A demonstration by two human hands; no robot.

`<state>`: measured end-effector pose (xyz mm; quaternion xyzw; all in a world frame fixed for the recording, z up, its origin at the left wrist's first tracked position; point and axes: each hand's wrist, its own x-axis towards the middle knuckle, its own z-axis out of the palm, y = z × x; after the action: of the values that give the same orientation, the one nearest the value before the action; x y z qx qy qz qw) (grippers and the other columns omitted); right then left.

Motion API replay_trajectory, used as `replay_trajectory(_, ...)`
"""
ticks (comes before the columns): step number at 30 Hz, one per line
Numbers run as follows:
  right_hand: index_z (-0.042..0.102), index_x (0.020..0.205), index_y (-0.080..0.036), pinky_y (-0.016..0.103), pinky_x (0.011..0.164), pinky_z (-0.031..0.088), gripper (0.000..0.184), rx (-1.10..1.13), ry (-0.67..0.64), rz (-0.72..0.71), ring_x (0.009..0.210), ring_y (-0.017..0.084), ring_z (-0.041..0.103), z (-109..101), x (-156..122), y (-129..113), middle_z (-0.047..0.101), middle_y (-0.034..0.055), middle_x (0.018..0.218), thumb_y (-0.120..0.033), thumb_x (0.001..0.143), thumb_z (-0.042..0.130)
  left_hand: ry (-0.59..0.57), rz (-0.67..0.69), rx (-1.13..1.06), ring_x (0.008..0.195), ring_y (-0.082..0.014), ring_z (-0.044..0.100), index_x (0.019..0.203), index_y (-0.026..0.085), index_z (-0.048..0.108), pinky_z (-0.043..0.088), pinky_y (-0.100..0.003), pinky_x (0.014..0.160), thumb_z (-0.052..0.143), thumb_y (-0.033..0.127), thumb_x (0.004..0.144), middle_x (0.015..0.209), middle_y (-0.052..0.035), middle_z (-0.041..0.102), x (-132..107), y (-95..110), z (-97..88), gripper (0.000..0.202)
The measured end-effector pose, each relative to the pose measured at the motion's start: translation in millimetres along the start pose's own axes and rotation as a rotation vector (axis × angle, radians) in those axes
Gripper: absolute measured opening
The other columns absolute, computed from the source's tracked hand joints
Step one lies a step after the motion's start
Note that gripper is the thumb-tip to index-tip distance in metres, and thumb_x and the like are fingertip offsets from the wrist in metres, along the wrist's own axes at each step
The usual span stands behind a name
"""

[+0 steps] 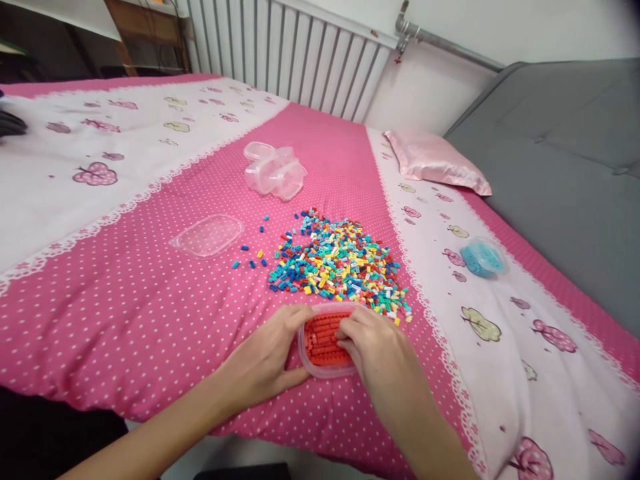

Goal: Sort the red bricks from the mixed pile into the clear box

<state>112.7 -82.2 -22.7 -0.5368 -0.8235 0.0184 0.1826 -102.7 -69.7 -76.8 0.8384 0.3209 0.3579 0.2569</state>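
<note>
Your left hand (275, 350) is curved in a half-open C around the left end of the tub (327, 371). Its fingers bear on the far side of the rim and its thumb lies along the near side; the hold is on the tub alone. Your right hand (377, 340) reaches over the right end of the tub, thumb and fingers drawn together in a near-closed pinch. The fingertips are at the red bricks (325, 333); you cannot tell from this view whether a brick is gripped between them.

The tub is clear and sits upright on the bed cover (125, 300), close to the near edge of the bed. The red bricks inside it lie mostly in rows, packed side by side.

Directly beyond the tub, note the pile (345, 257) of small mixed bricks in blue, teal, yellow, red and white. A few loose bricks lie just to the left of the pile. Farther left, a clear lid (210, 235) lies flat. Beyond the pile, several clear containers (275, 172) are grouped together, touching one another.

To your right, well apart from your hands, locate a container of blue contents (483, 258). A pink pillow (435, 160) lies farther back, near the grey headboard (560, 147).
</note>
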Motion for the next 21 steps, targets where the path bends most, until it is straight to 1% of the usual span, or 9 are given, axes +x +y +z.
replay_trajectory(3,0.060,0.072,-0.025,0.037,0.066,0.044,0.027,0.011,-0.015,0.022,0.076,0.023,0.062,0.8,0.5,-0.4,0.068,0.0038,0.084,-0.003,0.087,0.058,-0.001,0.009,-0.005,0.126,-0.0300,0.062,0.152,0.029,0.028,0.054,-0.046,0.105,0.067,0.026,0.094,0.140,-0.0122,0.059,0.2,0.8,-0.2,0.070)
replay_trajectory(7,0.063,0.074,-0.024,0.037,0.068,0.045,0.025,0.018,-0.064,0.007,0.078,0.024,0.063,-1.9,2.4,-0.1,0.070,0.0045,0.087,-0.003,0.088,0.060,-0.001,0.007,-0.002,0.126,-0.0296,0.061,0.152,0.028,0.028,0.054,-0.045,0.105,0.067,0.026,0.094,0.140,-0.0125,0.059,0.6,0.9,0.3,0.070)
replay_trajectory(10,0.065,0.075,-0.023,0.036,0.068,0.045,0.024,-0.018,-0.073,0.017,0.078,0.023,0.064,-5.9,3.2,-2.5,0.071,0.0042,0.088,-0.004,0.088,0.062,-0.009,0.000,-0.007,0.127,-0.0301,0.061,0.152,0.029,0.027,0.054,-0.046,0.106,0.068,0.026,0.094,0.140,-0.0125,0.058,0.6,-0.4,1.0,0.071)
replay_trajectory(15,0.069,0.078,-0.019,0.034,0.073,0.046,0.023,-0.012,-0.108,0.062,0.083,0.021,0.065,-12.9,4.2,-8.9,0.073,0.0040,0.093,-0.001,0.089,0.063,-0.005,0.012,-0.009,0.127,-0.0308,0.061,0.152,0.029,0.027,0.053,-0.047,0.106,0.070,0.023,0.092,0.141,-0.0129,0.058,0.1,-2.0,1.5,0.074)
replay_trajectory(21,0.072,0.078,-0.018,0.033,0.070,0.043,0.018,-0.039,-0.112,0.058,0.079,0.020,0.065,-13.2,6.3,-10.7,0.073,0.0039,0.090,-0.002,0.087,0.070,-0.006,0.007,-0.015,0.127,-0.0308,0.060,0.152,0.028,0.028,0.053,-0.047,0.106,0.071,0.023,0.091,0.141,-0.0129,0.058,-1.3,-1.8,1.1,0.075)
